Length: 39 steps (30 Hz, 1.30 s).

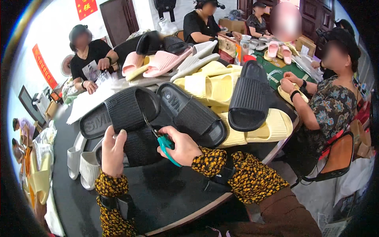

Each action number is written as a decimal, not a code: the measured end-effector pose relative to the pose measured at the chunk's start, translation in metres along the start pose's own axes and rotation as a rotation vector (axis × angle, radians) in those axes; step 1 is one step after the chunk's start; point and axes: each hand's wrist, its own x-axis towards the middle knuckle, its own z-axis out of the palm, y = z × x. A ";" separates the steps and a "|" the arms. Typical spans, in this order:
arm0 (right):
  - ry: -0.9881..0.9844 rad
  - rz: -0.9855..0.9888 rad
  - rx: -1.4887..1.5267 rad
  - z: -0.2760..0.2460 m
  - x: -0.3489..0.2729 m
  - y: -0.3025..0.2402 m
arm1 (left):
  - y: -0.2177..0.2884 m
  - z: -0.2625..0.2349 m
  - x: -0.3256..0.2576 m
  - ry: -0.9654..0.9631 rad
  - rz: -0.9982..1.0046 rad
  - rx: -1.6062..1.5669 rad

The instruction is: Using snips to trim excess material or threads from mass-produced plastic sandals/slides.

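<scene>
My left hand (114, 153) pinches the near edge of a black ribbed slide slipper (132, 108), which is tilted with its footbed showing. A pair of scissors with teal handles (166, 145) is in my right hand (182, 149). Their dark blades point up at the toe-side edge of that slipper's strap. Just under it lies another black slipper (144, 147), partly covered by my hands. To the right rest two more black slippers, one (189, 114) flat beside the scissors and one (248, 96) on top of yellow slippers (256, 126).
White slippers (90, 170) lie left of my left hand on the dark table (169, 197). Pink slippers (162, 63) and grey ones are piled beyond. Several people sit around the table; one at right handles a yellow slipper (293, 94). An orange-backed chair (335, 156) stands at right.
</scene>
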 end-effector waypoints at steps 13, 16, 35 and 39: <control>0.011 0.033 -0.011 0.000 0.000 0.002 | -0.002 0.000 -0.001 -0.084 0.000 -0.047; 0.004 0.035 -0.019 -0.001 0.001 0.004 | -0.002 0.000 -0.001 -0.099 -0.003 -0.002; 0.038 0.072 0.102 -0.002 0.003 -0.003 | -0.002 -0.003 -0.003 -0.111 -0.028 0.007; 0.055 0.052 0.140 -0.005 0.003 -0.002 | 0.001 0.000 -0.003 -0.129 -0.020 0.018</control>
